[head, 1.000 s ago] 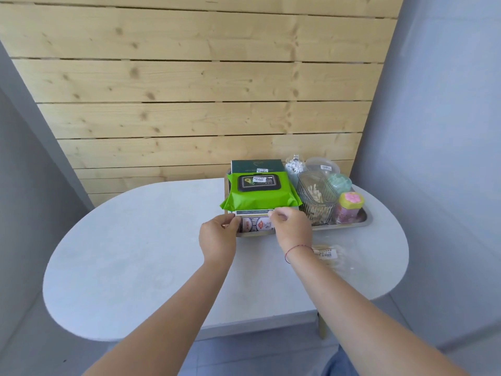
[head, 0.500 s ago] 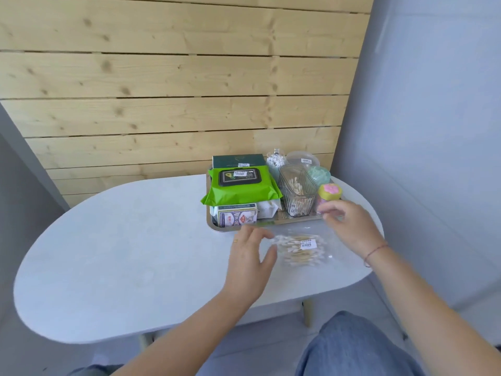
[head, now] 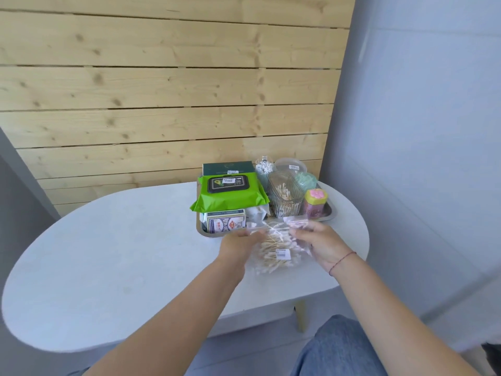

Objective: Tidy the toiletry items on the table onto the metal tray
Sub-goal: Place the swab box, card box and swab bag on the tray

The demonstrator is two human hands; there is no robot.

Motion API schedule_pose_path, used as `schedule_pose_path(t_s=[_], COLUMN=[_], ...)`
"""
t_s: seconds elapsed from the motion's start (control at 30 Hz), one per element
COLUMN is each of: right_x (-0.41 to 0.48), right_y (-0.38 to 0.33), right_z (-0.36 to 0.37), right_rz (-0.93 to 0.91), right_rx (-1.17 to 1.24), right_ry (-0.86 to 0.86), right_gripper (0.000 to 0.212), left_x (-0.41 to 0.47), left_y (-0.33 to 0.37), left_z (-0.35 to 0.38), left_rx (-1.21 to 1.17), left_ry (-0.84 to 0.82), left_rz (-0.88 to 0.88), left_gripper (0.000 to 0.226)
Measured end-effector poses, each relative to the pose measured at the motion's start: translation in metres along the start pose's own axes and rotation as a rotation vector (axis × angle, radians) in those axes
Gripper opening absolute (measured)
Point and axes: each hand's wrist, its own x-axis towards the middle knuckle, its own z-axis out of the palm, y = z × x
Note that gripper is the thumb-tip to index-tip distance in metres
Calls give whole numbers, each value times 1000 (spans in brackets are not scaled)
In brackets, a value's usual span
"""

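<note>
- The left hand (head: 238, 245) grips the left side of a clear bag of cotton swabs (head: 273, 252); its fingertips lie against the plastic and are partly blurred.
- The right hand (head: 322, 244) holds the bag's right upper edge, with the fingers curled onto the plastic and a thin red string at the wrist.
- The bag sits between the two hands, over the white table (head: 108, 253) and just in front of the metal tray (head: 330, 213). Its top edge overlaps the tray's near rim. Whether the bag's bottom touches the table cannot be told.
- The swabs inside have wooden sticks and white tips, and a small label shows on the front of the bag.
- On the tray's left side a green wipes pack (head: 230, 195) lies on a dark green box (head: 227, 166), with a printed card box (head: 226, 224) in front of it.
- On the right side stand a ribbed clear container (head: 284, 198) of swabs and a pink jar (head: 314, 203) with a yellow lid. Smaller clear tubs stand behind them.
</note>
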Motion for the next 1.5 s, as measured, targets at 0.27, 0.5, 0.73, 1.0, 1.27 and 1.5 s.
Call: schedule_pose_path(t_s=[0.27,0.5,0.73,1.0,1.27,1.5], right_x=[2,6,3,5,4,5], right_y=[-2,2,-11,-7,-4,-4], right_z=[15,22,20,31,24,14], right_rz=[-193,-229,-412,-444,-499,-503], right_rx=[-46,-153,-340,-317,-344,-357], right_ry=[-85,-78,-52,-64,1,-8], right_gripper=[18,15,18,13,17,15], left_x=[-8,0,6,-3,0,4], left_y=[3,3,20,36,29,31], left_z=[-47,-53,-50,-16,-13,-17], left_rx=[21,179,524,969,1007,847], left_ry=[-47,-133,77,38,64,27], left_rz=[273,305,596,961,1037,834], left_gripper=[23,30,3,18,17,9])
